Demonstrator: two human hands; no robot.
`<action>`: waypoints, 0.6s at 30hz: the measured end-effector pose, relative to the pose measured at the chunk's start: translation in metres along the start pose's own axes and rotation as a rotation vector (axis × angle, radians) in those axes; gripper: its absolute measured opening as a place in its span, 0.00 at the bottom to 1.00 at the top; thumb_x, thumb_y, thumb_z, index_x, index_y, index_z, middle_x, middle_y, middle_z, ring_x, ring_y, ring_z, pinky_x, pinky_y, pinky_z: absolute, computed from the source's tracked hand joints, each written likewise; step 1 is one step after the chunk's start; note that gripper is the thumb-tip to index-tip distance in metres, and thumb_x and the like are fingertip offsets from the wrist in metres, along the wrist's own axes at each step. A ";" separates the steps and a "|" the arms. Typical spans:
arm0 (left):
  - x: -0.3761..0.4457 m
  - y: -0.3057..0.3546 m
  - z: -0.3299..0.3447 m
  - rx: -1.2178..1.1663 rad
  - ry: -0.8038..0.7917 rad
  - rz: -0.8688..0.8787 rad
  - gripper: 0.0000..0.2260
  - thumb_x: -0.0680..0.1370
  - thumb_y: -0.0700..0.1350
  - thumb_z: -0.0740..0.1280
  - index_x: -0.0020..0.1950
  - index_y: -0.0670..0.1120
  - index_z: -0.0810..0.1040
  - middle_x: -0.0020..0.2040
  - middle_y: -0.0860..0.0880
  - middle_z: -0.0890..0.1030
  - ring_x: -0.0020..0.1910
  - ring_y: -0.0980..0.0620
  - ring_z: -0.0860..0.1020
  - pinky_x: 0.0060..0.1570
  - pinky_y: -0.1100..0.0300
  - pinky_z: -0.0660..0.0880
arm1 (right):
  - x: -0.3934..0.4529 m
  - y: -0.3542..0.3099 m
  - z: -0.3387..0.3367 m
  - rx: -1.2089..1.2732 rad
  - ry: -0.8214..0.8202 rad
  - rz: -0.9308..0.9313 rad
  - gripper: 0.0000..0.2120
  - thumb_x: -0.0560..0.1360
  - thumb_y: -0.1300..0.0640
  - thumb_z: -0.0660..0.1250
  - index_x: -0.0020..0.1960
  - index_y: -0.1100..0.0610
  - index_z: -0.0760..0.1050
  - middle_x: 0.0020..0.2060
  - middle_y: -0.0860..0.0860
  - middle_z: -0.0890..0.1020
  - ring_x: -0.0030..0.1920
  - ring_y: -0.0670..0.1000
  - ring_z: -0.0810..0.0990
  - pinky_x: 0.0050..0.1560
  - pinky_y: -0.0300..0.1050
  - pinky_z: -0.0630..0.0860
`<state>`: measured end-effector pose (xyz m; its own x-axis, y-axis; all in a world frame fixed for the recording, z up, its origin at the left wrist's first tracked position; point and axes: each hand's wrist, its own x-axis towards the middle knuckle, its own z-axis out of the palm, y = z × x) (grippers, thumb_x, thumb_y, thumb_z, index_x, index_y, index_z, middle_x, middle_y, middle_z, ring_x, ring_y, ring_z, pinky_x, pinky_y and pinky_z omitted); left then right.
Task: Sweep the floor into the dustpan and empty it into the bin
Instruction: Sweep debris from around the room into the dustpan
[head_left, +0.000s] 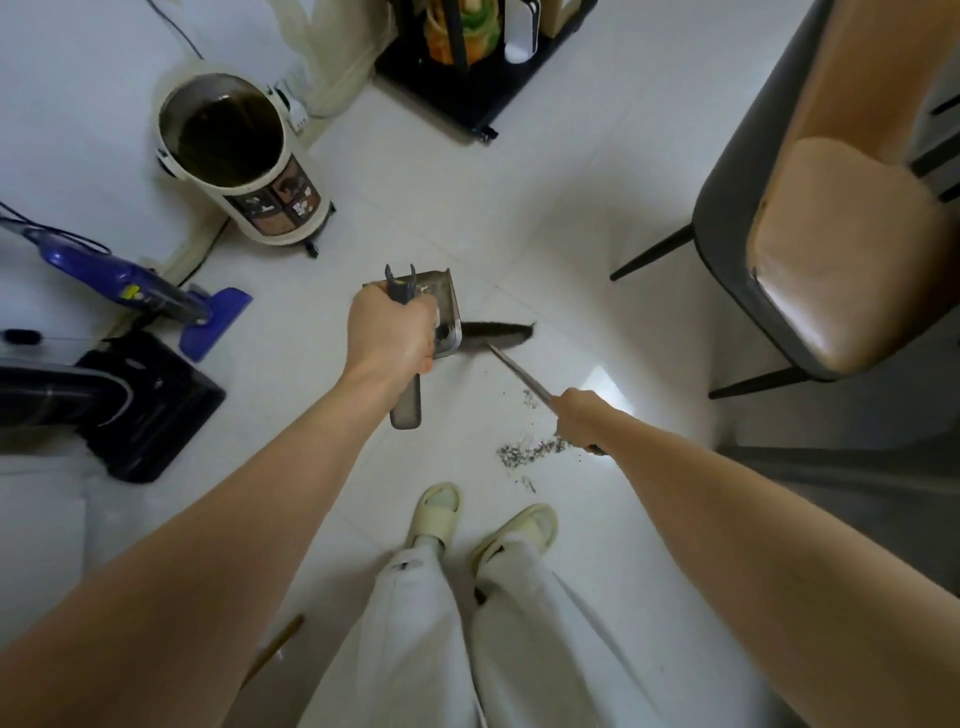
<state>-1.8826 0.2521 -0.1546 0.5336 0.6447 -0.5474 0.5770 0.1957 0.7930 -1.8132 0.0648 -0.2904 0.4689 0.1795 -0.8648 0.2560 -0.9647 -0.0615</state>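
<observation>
Fingers of left hand (390, 332) clamp dustpan (441, 312) handle; right hand (581, 420) fingers clamp broom (511, 364) stick, arms outstretched.

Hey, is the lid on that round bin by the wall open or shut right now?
Open. The bin shows no lid across its top: its mouth is uncovered and the dark inside is visible from above. Whether it holds rubbish, I cannot tell.

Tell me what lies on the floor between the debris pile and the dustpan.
In the head view, only bare white floor lies between the debris pile and the dustpan; the broom handle crosses above it.
</observation>
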 end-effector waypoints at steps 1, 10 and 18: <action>-0.002 0.002 0.000 0.006 -0.001 -0.003 0.14 0.75 0.33 0.58 0.33 0.46 0.62 0.20 0.53 0.63 0.16 0.57 0.60 0.19 0.69 0.57 | -0.005 0.006 0.005 -0.043 0.002 -0.002 0.17 0.76 0.67 0.55 0.64 0.63 0.69 0.35 0.52 0.69 0.29 0.50 0.70 0.23 0.40 0.64; -0.015 0.024 -0.023 0.016 0.010 0.000 0.14 0.75 0.33 0.59 0.33 0.45 0.62 0.27 0.48 0.64 0.16 0.56 0.60 0.19 0.69 0.58 | -0.069 0.066 -0.007 -0.229 -0.007 -0.013 0.19 0.74 0.66 0.54 0.61 0.57 0.74 0.32 0.50 0.69 0.27 0.48 0.68 0.23 0.39 0.62; -0.025 0.032 -0.016 0.060 -0.020 0.038 0.13 0.75 0.33 0.59 0.33 0.45 0.62 0.26 0.47 0.64 0.18 0.55 0.61 0.18 0.70 0.58 | -0.084 0.087 -0.026 -0.049 0.091 0.013 0.20 0.76 0.64 0.52 0.61 0.52 0.75 0.40 0.53 0.79 0.36 0.54 0.78 0.33 0.41 0.72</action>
<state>-1.8871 0.2543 -0.1116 0.5673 0.6360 -0.5231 0.5917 0.1268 0.7961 -1.8080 -0.0294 -0.2105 0.5466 0.1854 -0.8166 0.2893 -0.9569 -0.0236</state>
